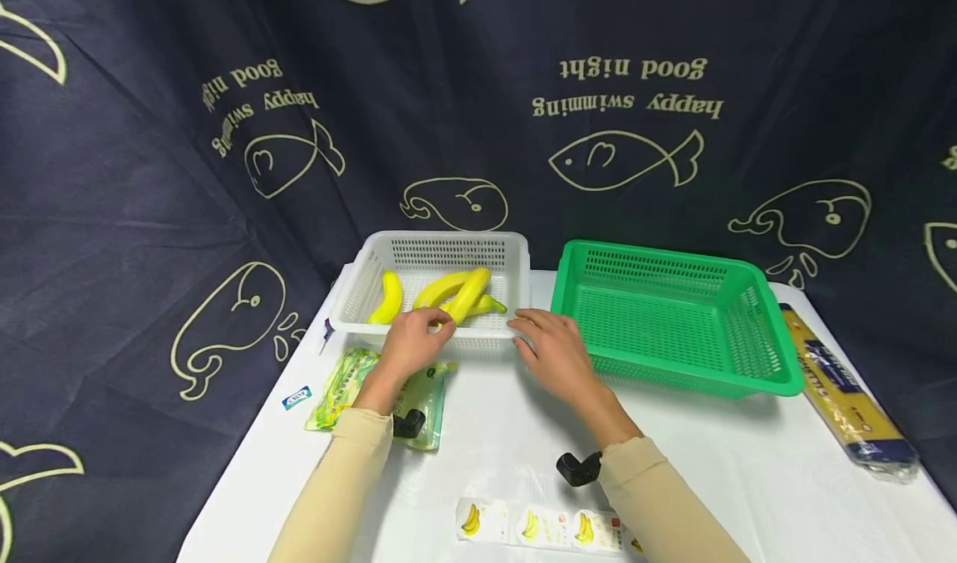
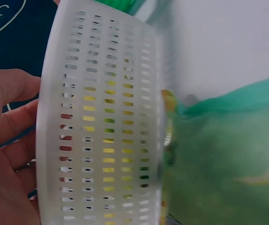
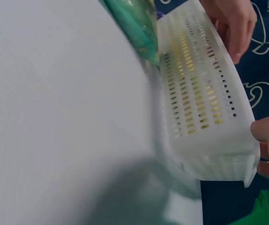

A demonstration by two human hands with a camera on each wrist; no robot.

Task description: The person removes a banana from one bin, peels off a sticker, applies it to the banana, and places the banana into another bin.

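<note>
a person has both hands at a white basket (image 1: 437, 285) that sits at the back of the white surface (image 1: 493, 430). the left hand (image 1: 414, 343) is on the near rim of the basket, with its fingers (image 1: 441, 320) curled over the edge and holding it. the right hand (image 1: 549, 349) is at the near right corner of the same basket; its fingers (image 1: 523, 330) are mostly straight and a little apart, touching the rim. in the wrist views the basket wall with its small slots fills the picture, and skin shows right beside it.

yellow bananas (image 1: 456, 293) lie inside the white basket, one on the left and a few crossed in the middle.

a green basket (image 1: 673, 322) stands just to the right of the white one, close to it. under the left wrist lies a green and clear bag (image 1: 351, 384) on the surface. a small blue and white label (image 1: 296, 397) lies near the left edge. a long pack of dry noodles (image 1: 845, 389) lies on the far right. a strip of banana stickers (image 1: 538, 526) lies near the front. a dark cloth with fish and whale drawings (image 1: 620, 160) hangs behind it all.
</note>
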